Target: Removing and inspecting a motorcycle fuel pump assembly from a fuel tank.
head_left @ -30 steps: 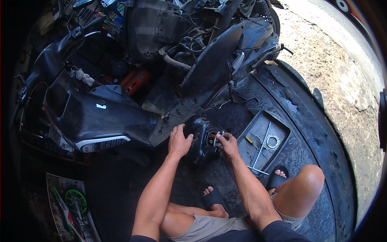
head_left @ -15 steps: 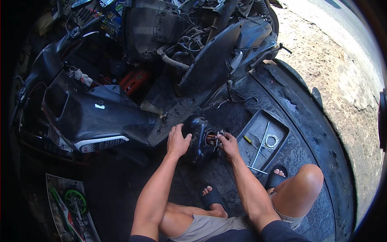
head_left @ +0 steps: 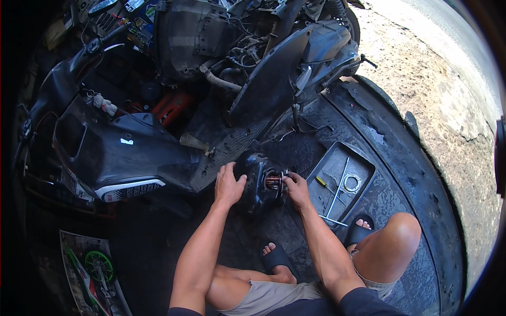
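A dark, rounded fuel tank (head_left: pixel 256 181) sits on the floor between my hands. Partly inside the opening on its right side is a fuel pump (head_left: pixel 273 182), with a copper-coloured body and a flange at its outer end. My right hand (head_left: pixel 297 189) pinches the pump by that flange, thumb and fingers closed. On the tank's left side is my left hand (head_left: pixel 229 185), its thumb apart from the stretched fingers; whether the fingertips press on the tank is hard to see in the shadow.
Right of the tank, a tray (head_left: pixel 367 194) holds a metal ring (head_left: pixel 352 183), a yellow-handled screwdriver (head_left: pixel 321 181) and a T-handle wrench (head_left: pixel 337 193). A black scooter (head_left: pixel 142 152) stands at left, a partly stripped one (head_left: pixel 274 79) ahead. A wheel picture (head_left: pixel 99 266) lies lower left.
The view has shifted slightly. My right hand keeps its pinch on the fuel pump, which looks a little turned in the opening. My left hand stays by the tank.
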Motion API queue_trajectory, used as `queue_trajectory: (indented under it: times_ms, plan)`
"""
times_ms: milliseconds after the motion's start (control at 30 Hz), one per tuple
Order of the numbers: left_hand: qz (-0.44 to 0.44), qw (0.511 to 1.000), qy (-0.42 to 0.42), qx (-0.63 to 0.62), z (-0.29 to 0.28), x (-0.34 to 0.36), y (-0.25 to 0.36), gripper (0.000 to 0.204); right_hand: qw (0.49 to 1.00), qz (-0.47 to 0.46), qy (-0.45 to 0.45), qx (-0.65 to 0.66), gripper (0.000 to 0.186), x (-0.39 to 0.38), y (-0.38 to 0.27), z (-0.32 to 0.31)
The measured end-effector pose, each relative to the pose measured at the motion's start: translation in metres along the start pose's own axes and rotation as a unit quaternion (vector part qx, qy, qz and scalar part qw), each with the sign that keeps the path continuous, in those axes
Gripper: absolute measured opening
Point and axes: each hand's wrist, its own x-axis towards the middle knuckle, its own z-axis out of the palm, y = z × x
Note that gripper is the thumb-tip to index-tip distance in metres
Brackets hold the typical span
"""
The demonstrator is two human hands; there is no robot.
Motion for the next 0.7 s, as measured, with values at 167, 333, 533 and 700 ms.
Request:
queue_trajectory:
  times_ms: [167,333,533,700]
  plan:
    - [0.002,1.000,0.004,0.004,0.002,0.001,-0.004,0.056,1.000,0.015,-0.008,-0.013,0.050,-0.001,-0.004,-0.001]
    - [-0.004,1.000,-0.013,0.014,0.003,0.002,-0.007,0.058,0.999,0.031,-0.001,-0.012,0.049,0.000,-0.007,-0.001]
    - [-0.004,1.000,-0.008,0.011,0.006,0.003,-0.002,0.058,0.998,-0.009,0.002,-0.061,0.049,0.013,0.007,-0.005]
    - [-0.008,1.000,-0.004,0.019,0.007,0.002,-0.003,0.058,0.996,-0.049,0.027,-0.075,0.053,0.007,0.005,0.002]
